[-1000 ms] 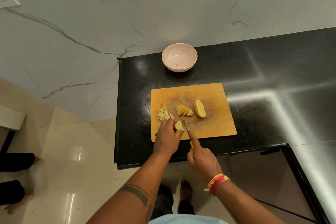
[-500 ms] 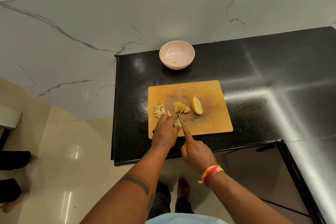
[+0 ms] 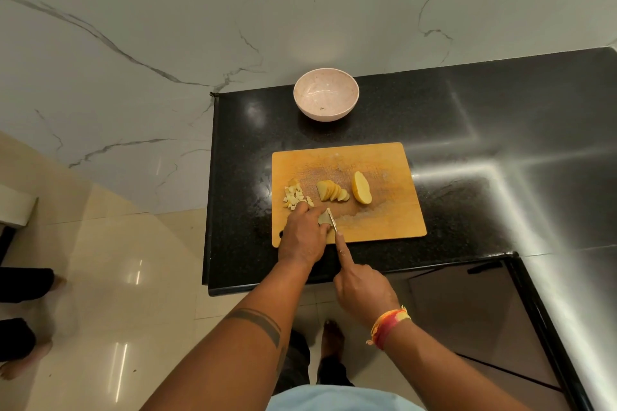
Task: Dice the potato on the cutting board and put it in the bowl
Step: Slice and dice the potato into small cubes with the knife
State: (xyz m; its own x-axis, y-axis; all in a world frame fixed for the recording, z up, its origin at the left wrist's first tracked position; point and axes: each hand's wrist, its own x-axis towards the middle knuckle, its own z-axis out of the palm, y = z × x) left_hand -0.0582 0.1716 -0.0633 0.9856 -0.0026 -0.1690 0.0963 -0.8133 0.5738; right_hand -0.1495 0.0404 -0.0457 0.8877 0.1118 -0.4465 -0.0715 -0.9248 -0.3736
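A wooden cutting board point(image 3: 384, 220) lies on the black counter. On it sit a pile of diced potato point(image 3: 293, 197) at the left, a fan of potato slices point(image 3: 332, 191) in the middle, and a potato half point(image 3: 361, 187) to the right. My left hand point(image 3: 302, 237) presses down a potato slice point(image 3: 323, 217) near the board's front edge. My right hand point(image 3: 362, 287) holds a knife point(image 3: 332, 219), index finger along its spine, the blade against that slice. A pale pink bowl point(image 3: 326, 94) stands behind the board, nearly empty.
The black counter point(image 3: 484, 150) ends at a left edge beside the board and drops to a tiled floor. A marble wall rises behind the bowl. Another person's feet point(image 3: 20, 354) show at the far left on the floor.
The blade has shifted left along the held slice, closer to my left fingers, and both hands have stayed at the board's front edge. The camera view drifted slightly.
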